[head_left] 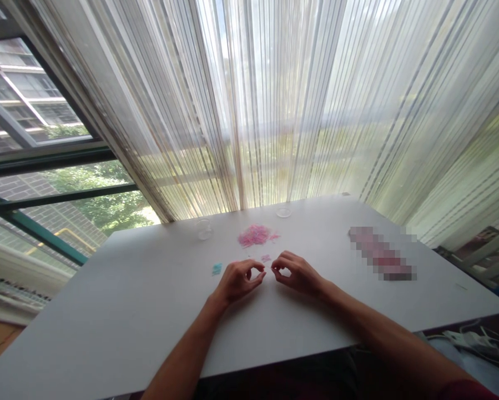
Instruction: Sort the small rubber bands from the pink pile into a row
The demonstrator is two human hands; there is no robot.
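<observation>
My left hand (241, 279) and my right hand (296, 272) face each other above the table's middle, each closed in a pinch of thumb and forefinger. Their fingertips are a small gap apart. Whatever they pinch is too small to make out. Just beyond the fingertips lies a small pink cluster (266, 258). Farther back is a loose heap of thin pink and purple pieces (255, 235). A little group of turquoise pieces (216, 269) lies to the left of my left hand.
On the white table (141, 311), a clear round container (204, 229) stands at the back left and a clear shallow dish or lid (283, 212) at the back. A pixelated reddish oblong thing (380, 253) lies at right. Striped sheer curtains (266, 111) hang behind the table.
</observation>
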